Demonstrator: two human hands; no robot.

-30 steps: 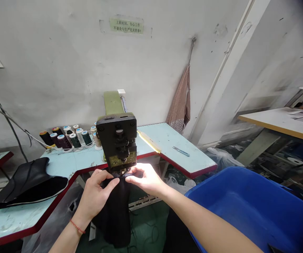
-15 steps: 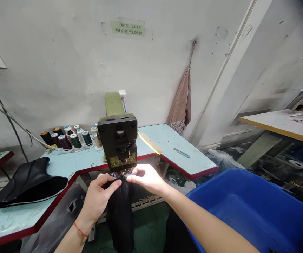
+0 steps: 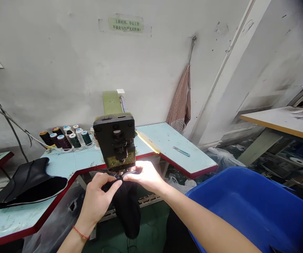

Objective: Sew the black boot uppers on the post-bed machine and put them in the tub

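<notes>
Under the head of a green and black sewing machine (image 3: 116, 140), both my hands pinch the upper edge of a black boot upper (image 3: 127, 214). My left hand (image 3: 98, 191) has thumb and fingers closed on the edge just left of the needle area. On the right side, my right hand (image 3: 143, 177) grips the same edge close to the presser foot, its thumb and fingertips together. The rest of the black piece hangs below the machine. The needle itself is hidden behind the hands and machine head. A second black boot upper (image 3: 27, 182) lies on the table to the left.
Several thread spools (image 3: 67, 137) stand on the pale blue table (image 3: 164, 135) left of the machine. Thread snips (image 3: 181, 151) and a lit yellowish strip (image 3: 148, 141) lie to the right. A blue bin (image 3: 232, 203) stands by my right arm. A brown cloth (image 3: 181, 98) hangs on the wall.
The hanging part of the black boot upper has swung to the right and its lower end now shows. Both hands keep their pinch on the edge; the view has shifted slightly.
</notes>
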